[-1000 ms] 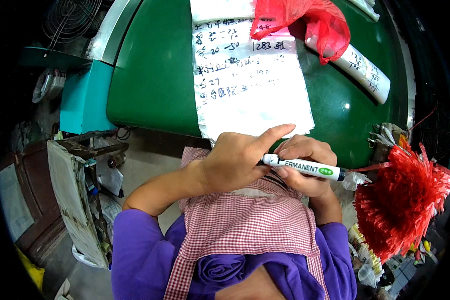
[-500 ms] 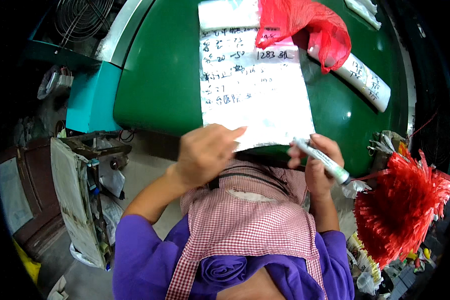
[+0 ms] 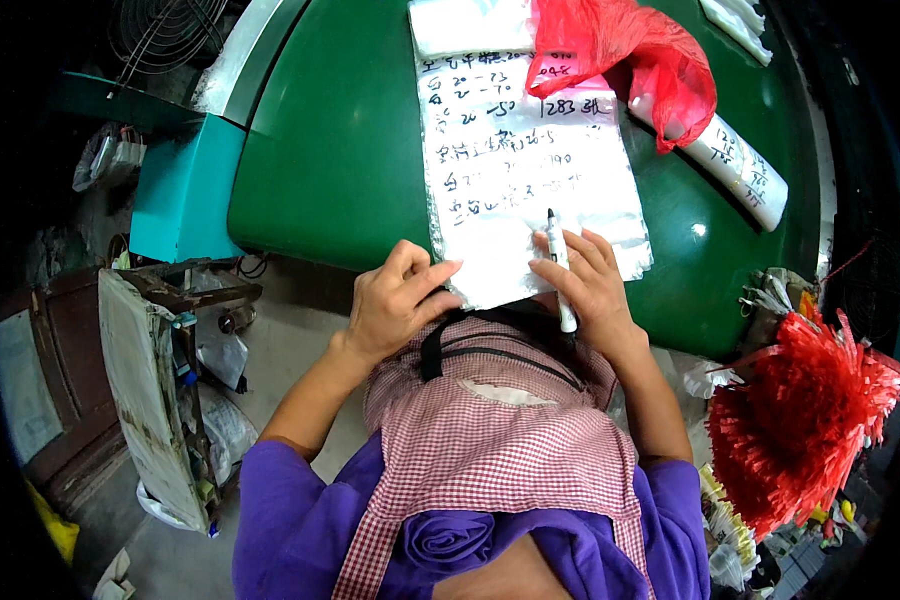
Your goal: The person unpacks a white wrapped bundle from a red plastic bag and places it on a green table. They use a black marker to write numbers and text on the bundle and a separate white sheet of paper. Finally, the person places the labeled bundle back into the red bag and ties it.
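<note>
A stack of thin white plastic sheets (image 3: 500,245), with black handwriting over its upper part, lies on the green tabletop and reaches the near edge. My left hand (image 3: 395,300) is at the near left corner of the stack, thumb and forefinger closed on its edge. In my right hand (image 3: 595,285) is a white marker pen (image 3: 558,250), its black end pointing away from me. That hand rests on the near right part of the stack, fingertips touching it.
A crumpled red plastic bag (image 3: 660,65) covers the stack's far right corner. Beside it lies a rolled white sheet (image 3: 740,175) with writing. A bunch of red plastic strips (image 3: 800,420) hangs at the right. A teal box (image 3: 180,190) adjoins the green table (image 3: 310,150) on the left.
The stack has shifted slightly right. My right hand has come down onto it, and the marker has swung more upright. My left hand has moved down to the near left corner.
</note>
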A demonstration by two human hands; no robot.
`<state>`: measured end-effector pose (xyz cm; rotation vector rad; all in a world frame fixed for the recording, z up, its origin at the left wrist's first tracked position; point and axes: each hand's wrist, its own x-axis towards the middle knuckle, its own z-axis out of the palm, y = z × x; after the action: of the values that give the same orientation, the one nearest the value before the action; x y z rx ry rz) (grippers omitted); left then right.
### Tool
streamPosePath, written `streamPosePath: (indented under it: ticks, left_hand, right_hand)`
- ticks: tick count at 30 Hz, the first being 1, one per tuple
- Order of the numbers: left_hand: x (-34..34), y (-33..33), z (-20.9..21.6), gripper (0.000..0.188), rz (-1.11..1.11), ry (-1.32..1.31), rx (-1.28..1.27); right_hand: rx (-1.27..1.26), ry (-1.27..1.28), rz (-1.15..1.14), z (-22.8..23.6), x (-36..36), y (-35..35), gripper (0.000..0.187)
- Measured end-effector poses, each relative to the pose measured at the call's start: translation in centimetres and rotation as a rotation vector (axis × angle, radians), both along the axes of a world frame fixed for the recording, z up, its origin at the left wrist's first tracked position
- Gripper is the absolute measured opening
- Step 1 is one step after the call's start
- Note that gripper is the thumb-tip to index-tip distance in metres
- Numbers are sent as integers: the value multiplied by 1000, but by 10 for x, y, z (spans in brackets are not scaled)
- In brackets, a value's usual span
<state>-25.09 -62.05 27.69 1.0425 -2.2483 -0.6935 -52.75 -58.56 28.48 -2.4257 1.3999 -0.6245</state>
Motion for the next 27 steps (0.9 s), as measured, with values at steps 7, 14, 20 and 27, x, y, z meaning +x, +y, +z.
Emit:
streamPosePath:
  ticks: [7,14,20,27]
  left_hand:
    - [-16,-29,-4,33,-69,-48,-268]
    - [-14,-48,-15,29,-143,-47,-339]
    - [-14,-47,-17,30,-130,-37,-363]
    - [-15,-46,-17,28,-117,-16,-376]
  right_hand:
    - [-73,10,-5,-3,-5,-37,37]
    - [-87,-415,-27,33,8,-32,46]
    - [25,-608,-74,24,56,-55,26]
    - [19,-665,-304,-12,64,-50,18]
